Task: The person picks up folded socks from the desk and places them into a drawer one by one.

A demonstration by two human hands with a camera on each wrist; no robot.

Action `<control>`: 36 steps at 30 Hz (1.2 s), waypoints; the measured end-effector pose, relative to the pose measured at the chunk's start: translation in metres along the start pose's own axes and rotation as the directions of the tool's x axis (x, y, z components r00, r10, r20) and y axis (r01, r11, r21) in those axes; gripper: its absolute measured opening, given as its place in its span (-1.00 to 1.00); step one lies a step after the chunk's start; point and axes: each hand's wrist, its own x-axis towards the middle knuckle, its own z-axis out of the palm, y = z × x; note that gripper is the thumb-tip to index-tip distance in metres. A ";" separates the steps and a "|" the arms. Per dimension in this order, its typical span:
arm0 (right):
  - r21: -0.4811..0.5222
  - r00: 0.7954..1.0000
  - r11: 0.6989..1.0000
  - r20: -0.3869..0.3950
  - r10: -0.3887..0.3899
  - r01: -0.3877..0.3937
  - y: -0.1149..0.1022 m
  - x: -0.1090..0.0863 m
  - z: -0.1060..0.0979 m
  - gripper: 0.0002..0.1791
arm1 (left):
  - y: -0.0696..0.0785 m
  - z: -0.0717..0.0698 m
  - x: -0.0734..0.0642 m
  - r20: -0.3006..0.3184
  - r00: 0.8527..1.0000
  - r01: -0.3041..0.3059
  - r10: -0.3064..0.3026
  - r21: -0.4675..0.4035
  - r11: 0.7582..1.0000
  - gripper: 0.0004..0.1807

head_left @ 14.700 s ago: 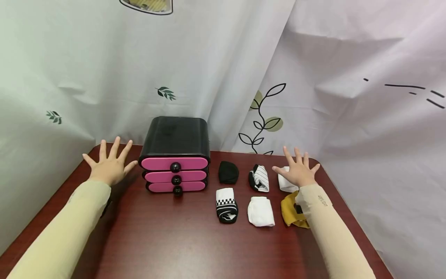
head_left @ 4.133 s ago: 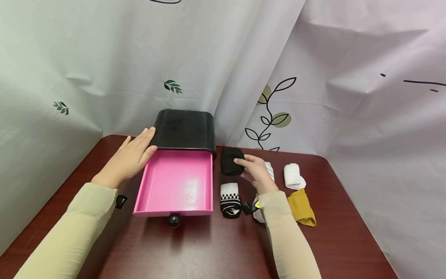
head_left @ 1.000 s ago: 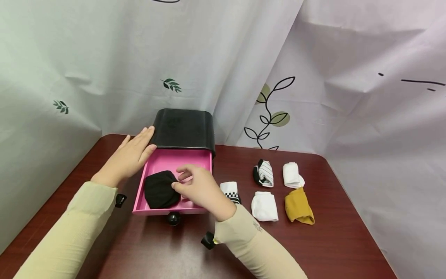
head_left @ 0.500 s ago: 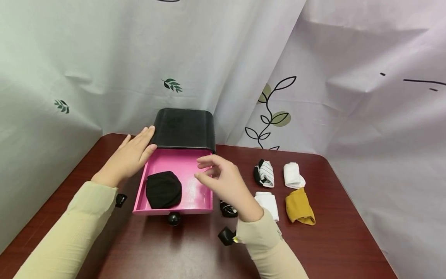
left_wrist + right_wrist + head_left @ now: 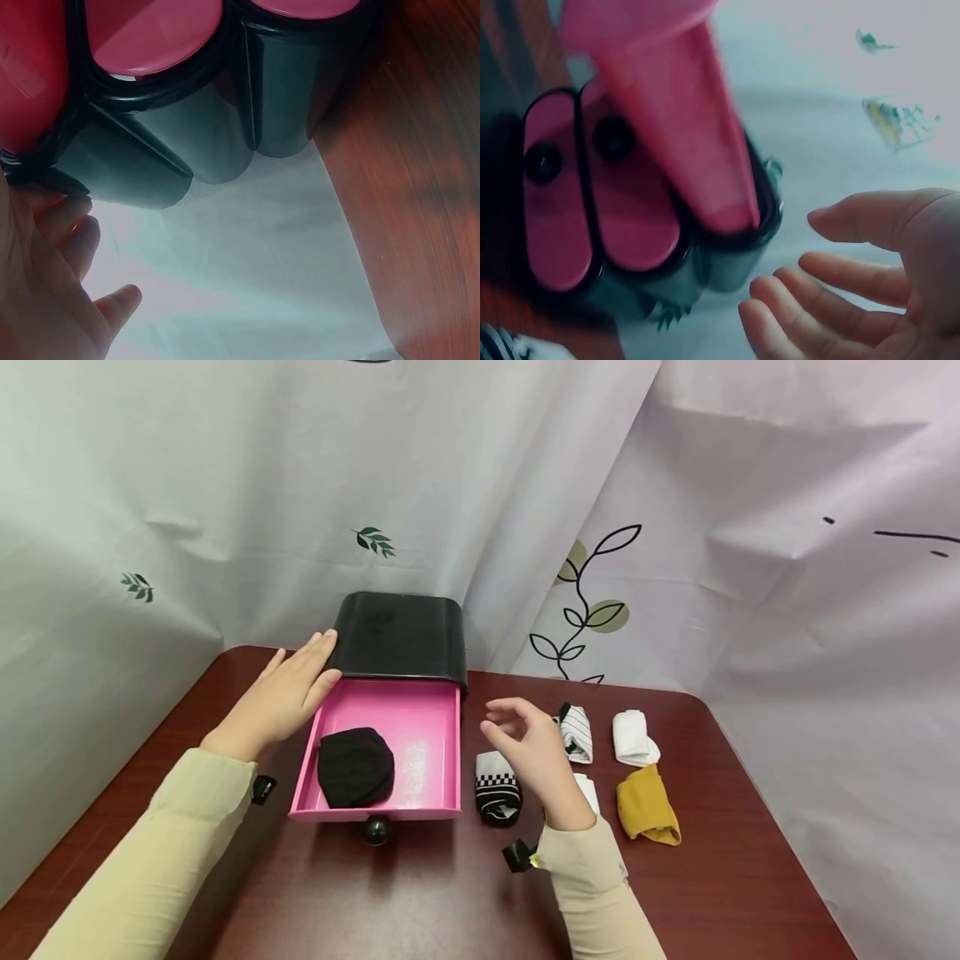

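A folded black sock [image 5: 356, 768] lies in the left front part of the pulled-out pink drawer [image 5: 426, 735]. My left hand [image 5: 276, 706], fingers straight, rests against the left side of the black drawer cabinet [image 5: 401, 635]. The left wrist view also has that hand [image 5: 64, 277] at the cabinet's side wall. To the right of the drawer my right hand [image 5: 534, 752] hovers with loosely bent fingers and holds nothing. Beneath and left of it is a black-and-white checkered sock [image 5: 498, 787]. A striped sock [image 5: 577, 735] and a white sock [image 5: 587, 787] are partly hidden behind the right hand.
Farther right on the dark red table [image 5: 420, 902] lie another folded white sock [image 5: 632, 735] and a mustard sock [image 5: 648, 806]. A white printed curtain [image 5: 300, 485] hangs behind the table. The drawer's black knob [image 5: 377, 830] sticks out toward the front.
My right hand has let go of the black sock in the drawer and moved right, out over the table. The left hand has stayed against the cabinet.
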 end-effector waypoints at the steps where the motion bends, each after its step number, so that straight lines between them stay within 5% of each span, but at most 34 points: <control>1: -0.021 1.000 1.000 -0.005 0.012 -0.012 0.004 0.000 -0.001 -0.72 | 0.000 0.000 0.000 0.003 1.000 0.003 -0.003 0.000 1.000 -0.22; 16: -0.298 0.983 0.940 0.026 0.181 -0.166 0.052 0.001 -0.002 -0.61 | -0.001 0.001 0.002 -0.016 1.000 -0.010 0.010 0.003 1.000 -0.24; 22: -0.363 0.953 0.900 0.085 0.291 -0.243 0.063 -0.001 0.001 -0.54 | -0.002 0.001 0.002 -0.015 1.000 -0.011 0.011 0.001 1.000 -0.24; 31: -0.465 0.931 0.854 0.147 0.333 -0.233 0.073 -0.002 0.006 -0.42 | -0.001 0.000 0.001 -0.011 1.000 -0.008 0.008 0.003 1.000 -0.24; 36: -0.462 0.927 0.854 0.154 0.343 -0.239 0.073 -0.005 0.006 -0.55 | 0.000 0.000 0.000 -0.005 1.000 -0.001 0.001 -0.009 1.000 -0.23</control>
